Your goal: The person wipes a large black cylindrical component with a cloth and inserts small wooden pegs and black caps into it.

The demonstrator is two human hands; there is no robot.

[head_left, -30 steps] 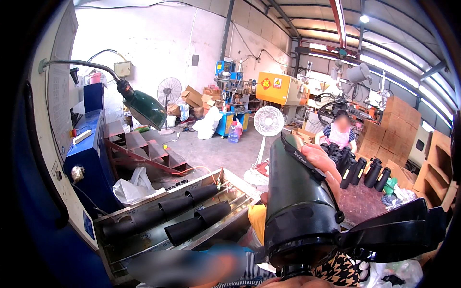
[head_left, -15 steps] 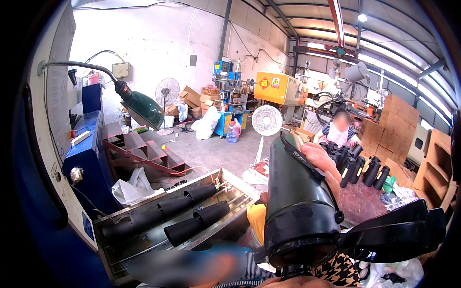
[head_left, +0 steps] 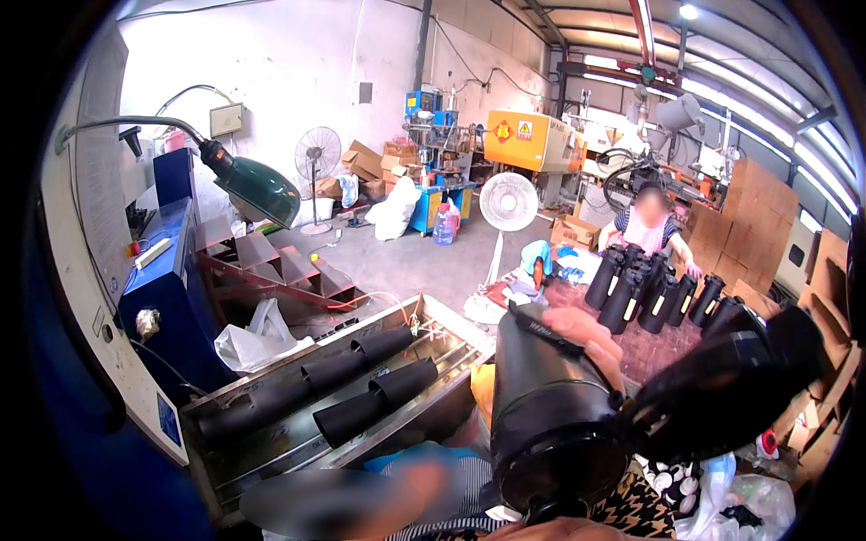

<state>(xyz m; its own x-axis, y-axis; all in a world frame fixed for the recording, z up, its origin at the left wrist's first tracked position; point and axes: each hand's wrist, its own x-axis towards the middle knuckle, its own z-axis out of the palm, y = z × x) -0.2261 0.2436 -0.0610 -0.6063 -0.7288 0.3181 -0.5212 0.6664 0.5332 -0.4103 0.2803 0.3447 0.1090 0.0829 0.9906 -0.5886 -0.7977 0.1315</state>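
A large glossy black cylinder (head_left: pixel 550 406) with a dark strap (head_left: pixel 546 335) fills the lower middle, tilted and close to me; its exact kind is unclear. My right hand (head_left: pixel 591 338) grips its far upper side, fingers curled over the top. From its right side a wide black cover-like part (head_left: pixel 713 397) sticks out, blurred. A patch of skin shows at the lower edge beneath the cylinder; whether it is my left hand I cannot make out. Left of the cylinder lies a metal trough (head_left: pixel 442 311) with several black tubes (head_left: pixel 374 397) inside.
Several upright black cylinders (head_left: pixel 622 302) stand on the reddish table (head_left: pixel 577 302), where a co-worker (head_left: pixel 645 225) sits. A white fan (head_left: pixel 508 203), a green lamp (head_left: pixel 262 189), cardboard boxes (head_left: pixel 758 216) and plastic bags (head_left: pixel 758 496) surround me. Blurred striped clothing (head_left: pixel 469 469) is at lower left.
The view has shifted, and the held cylinder now sits lower and tilts differently. Its cover-like part has swung higher. More of the table shows, and the co-worker's hand reaches toward the standing cylinders.
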